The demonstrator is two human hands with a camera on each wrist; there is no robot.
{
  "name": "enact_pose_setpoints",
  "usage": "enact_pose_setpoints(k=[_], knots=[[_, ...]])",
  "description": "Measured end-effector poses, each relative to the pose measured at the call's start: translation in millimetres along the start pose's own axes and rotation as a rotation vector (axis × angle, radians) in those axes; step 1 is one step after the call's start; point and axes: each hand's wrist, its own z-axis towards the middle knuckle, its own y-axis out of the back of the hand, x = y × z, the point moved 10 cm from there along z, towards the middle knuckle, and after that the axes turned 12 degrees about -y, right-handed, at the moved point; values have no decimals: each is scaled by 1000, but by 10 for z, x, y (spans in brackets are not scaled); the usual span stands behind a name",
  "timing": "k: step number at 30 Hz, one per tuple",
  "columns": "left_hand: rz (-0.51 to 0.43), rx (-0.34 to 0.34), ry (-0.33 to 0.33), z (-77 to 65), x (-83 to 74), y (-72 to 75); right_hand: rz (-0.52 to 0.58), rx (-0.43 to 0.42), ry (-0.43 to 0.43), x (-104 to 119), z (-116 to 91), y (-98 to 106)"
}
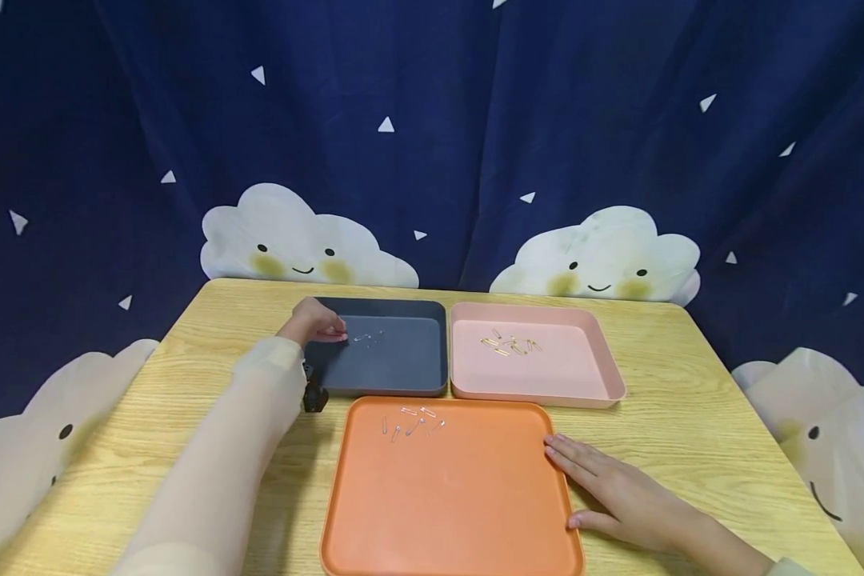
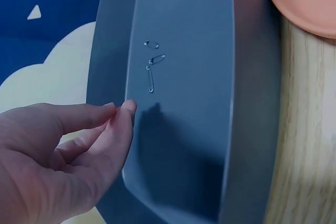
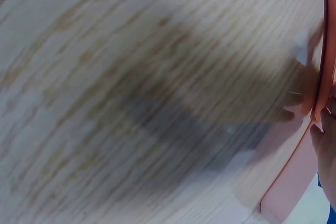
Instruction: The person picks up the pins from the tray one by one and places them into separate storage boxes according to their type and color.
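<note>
My left hand [image 1: 322,320] reaches over the left side of the dark grey tray [image 1: 403,376]. In the left wrist view, its thumb and index fingertips come together above the tray's wall; whether something tiny is between them cannot be made out. A few silver safety pins [image 2: 150,80] lie on the tray floor, just beyond those fingertips. Several more silver safety pins [image 1: 415,426] are scattered near the far edge of the orange tray [image 1: 446,504]. Against that tray's right rim, my right hand [image 1: 622,492] rests with fingers extended, holding nothing.
Right of the dark tray stands a pink tray [image 1: 533,384] with several gold-coloured pins [image 1: 516,349] in it. All three trays sit close together on a light wooden table [image 1: 662,360]. A blue curtain [image 1: 432,120] with cloud figures hangs behind.
</note>
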Motion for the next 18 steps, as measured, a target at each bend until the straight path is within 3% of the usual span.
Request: enact_pose_setpoints(k=[3,7,12,18], knots=[[68,26,-64,-10,-61,-11,0,-5,6,13,10,10],[204,82,-224,-120,-237,-104,1,-4,8,18,20,13],[317,135,-390,-399,-385,-263,-24,-44,46,50,24,48],[394,191,-540,-778,-390,-431,-79,-146,146,127,5,111]])
